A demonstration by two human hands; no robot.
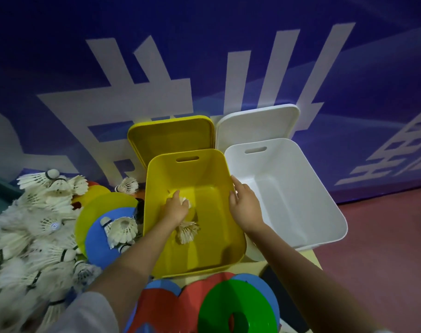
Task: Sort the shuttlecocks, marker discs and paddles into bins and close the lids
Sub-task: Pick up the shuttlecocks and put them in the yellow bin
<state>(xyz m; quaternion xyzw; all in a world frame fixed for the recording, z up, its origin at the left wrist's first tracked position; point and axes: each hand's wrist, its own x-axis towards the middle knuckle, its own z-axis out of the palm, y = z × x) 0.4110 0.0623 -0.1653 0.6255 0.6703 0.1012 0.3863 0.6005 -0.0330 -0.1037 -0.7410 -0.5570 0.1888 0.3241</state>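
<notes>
My left hand [174, 209] reaches down inside the yellow bin [205, 258] and grips a white shuttlecock [186, 202]. Another shuttlecock [187, 233] lies on the bin floor just under my wrist. My right hand [244, 206] rests on the yellow bin's right rim with fingers straight. A white bin [324, 212] stands open to the right, with nothing showing inside. A big heap of shuttlecocks [29, 236] lies at the left. Marker discs show beside it: yellow [94, 212], blue [96, 243], and near me red [166, 306] and green [221, 306].
The yellow lid [171, 135] and the white lid [257, 123] lean against the blue banner wall behind their bins. A shuttlecock [123, 228] sits on the blue disc. Red floor [384, 236] stretches to the right.
</notes>
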